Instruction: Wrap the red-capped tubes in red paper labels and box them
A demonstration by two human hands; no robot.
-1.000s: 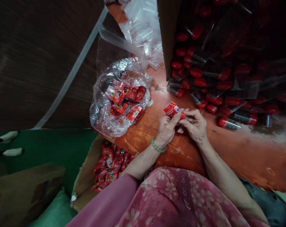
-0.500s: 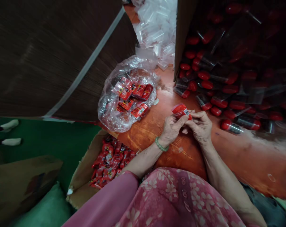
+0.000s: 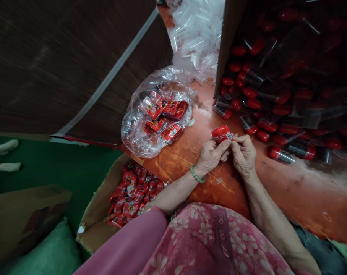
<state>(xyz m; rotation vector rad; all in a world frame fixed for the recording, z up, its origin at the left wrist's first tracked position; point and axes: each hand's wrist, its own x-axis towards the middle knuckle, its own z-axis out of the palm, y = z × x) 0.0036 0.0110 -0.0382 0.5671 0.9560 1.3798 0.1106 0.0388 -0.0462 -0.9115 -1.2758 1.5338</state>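
Note:
Above the orange tabletop, my two hands meet around a small red printed sleeve with a white barcode patch at its right end. My left hand, with a green beaded bracelet on the wrist, grips it from below between thumb and fingers. At the barcode end, the closed thumb and fingertips of my right hand pinch its edge. The sleeve looks rounded, and its inside is hidden from me. Left of my hands, a clear plastic bag lies open with several flat red printed sleeves in it.
Red-capped clear containers spill from a dark carton on the right. Clear plastic pieces are heaped at the back. Below the table's left edge, a cardboard box holds many red packed items. A large strapped carton stands left.
The red sleeve has gone from flatter to rounder in my fingers, its barcode still at the right. Both hands stay nearly in place. The view has shifted slightly.

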